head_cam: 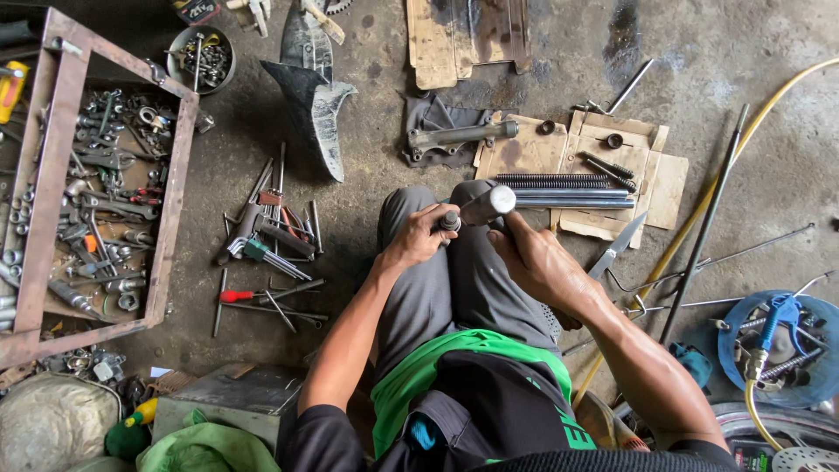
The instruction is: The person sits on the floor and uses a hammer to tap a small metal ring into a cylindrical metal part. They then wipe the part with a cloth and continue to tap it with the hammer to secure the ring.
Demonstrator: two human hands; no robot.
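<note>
Hands meet at frame centre: left hand (418, 236) and right hand (535, 258) both clenched around a chrome fork tube (486, 205) above the knees.

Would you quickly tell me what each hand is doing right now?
Left hand: closed on a small dark part.
Right hand: closed around the metal tube.

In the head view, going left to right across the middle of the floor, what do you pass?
Rusty metal tray of wrenches and sockets → loose tools on the floor → left hand → shiny metal tube → right hand → knife → yellow hose → blue disc.
</note>
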